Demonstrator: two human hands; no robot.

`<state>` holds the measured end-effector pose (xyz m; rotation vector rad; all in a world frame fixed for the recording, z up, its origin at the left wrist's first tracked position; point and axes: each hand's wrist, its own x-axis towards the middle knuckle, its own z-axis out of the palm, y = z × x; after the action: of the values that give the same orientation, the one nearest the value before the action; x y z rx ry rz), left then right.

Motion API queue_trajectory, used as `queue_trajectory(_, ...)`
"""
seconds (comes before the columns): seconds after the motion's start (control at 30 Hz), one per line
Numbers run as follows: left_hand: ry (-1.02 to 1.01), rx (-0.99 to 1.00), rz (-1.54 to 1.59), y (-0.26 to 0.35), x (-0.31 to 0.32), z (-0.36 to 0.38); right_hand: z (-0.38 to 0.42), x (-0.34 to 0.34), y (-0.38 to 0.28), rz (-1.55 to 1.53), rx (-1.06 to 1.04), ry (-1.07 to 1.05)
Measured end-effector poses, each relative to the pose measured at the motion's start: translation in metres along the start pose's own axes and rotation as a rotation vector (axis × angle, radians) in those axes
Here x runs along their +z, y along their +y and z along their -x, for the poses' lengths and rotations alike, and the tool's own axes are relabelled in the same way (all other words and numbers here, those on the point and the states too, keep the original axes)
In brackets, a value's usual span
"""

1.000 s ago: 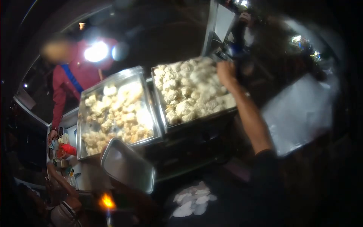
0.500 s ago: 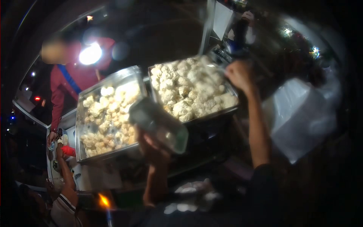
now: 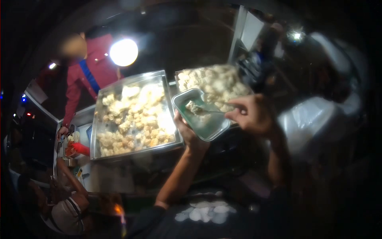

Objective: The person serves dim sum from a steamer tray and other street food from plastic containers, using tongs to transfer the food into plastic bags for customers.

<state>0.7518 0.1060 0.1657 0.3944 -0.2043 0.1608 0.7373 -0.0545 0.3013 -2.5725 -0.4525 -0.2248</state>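
Observation:
My left hand (image 3: 191, 133) holds up a greenish see-through plastic food container (image 3: 213, 133), its fingers wrapped around the lower left side. Metal tongs (image 3: 215, 112) are in my right hand (image 3: 252, 113), pinched between thumb and fingers. Their tips reach into the container, right at a pale lumpy dumpling (image 3: 193, 107). Behind the container lies the right metal tray, heaped with pale dumplings (image 3: 211, 79) and partly hidden by my hands. To the left, a wide metal tray (image 3: 95, 135) holds smaller dumplings (image 3: 131, 119) under bright light.
Across the counter at the left stands a person in a red top (image 3: 101, 55) with a blue strap. Another person in a pale top (image 3: 67, 213) reaches in from the lower left, near a red bottle (image 3: 81, 149). A large white plastic bag (image 3: 304, 123) hangs at right.
My right hand has come left and down from the right tray to the container, tongs now inside it. My left hand has turned the container's opening upward and moved right.

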Motion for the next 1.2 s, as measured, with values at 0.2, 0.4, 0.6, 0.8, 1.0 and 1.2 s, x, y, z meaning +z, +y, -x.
queue_trajectory(0.2, 0.051, -0.062, 0.291, -0.001, -0.028, 0.005, -0.052, -0.028, 0.064, -0.291, 0.089, 0.083)
queue_trajectory(0.4, -0.111, 0.108, 0.099, 0.023, -0.004, 0.009, -0.133, 0.014, 0.18, 0.719, 0.359, 0.217)
queue_trajectory(0.6, -0.045, 0.244, -0.619, 0.036, -0.013, 0.001, -0.146, 0.046, 0.223, 0.697, 0.076, 0.224)
queue_trajectory(0.8, -0.036, 0.598, -1.351, 0.033, -0.004, 0.007, -0.155, 0.048, 0.216, 0.719, 0.256, 0.124)
queue_trajectory(1.0, 0.011, 0.051, 0.057, 0.037, -0.002, 0.007, -0.122, 0.014, 0.213, 0.383, 0.099, 0.337)
queue_trajectory(1.2, -0.13, -0.014, 0.112, 0.022, -0.024, 0.004, -0.055, -0.043, 0.095, -0.373, 0.009, 0.145)
